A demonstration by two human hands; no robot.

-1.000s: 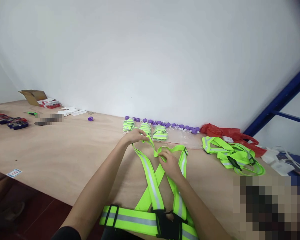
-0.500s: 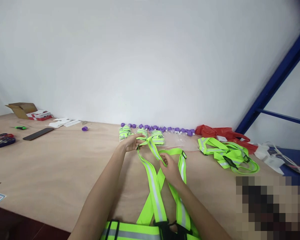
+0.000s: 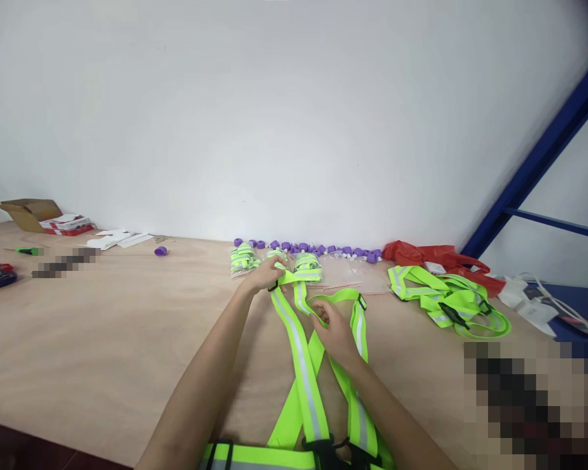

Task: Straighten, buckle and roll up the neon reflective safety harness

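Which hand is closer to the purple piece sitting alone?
Left. The left hand is to the right of the purple piece and nearer the person; the right hand is farther right and nearer still.

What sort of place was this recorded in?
Probably a small workshop or packing room: a long wooden table holds bagged yellow-green straps and an open cardboard box.

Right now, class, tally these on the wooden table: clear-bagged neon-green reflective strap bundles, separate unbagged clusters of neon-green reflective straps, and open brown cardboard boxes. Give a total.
Clear-bagged neon-green strap bundles: 3
Unbagged neon-green strap clusters: 2
Open brown cardboard box: 1
Total: 6
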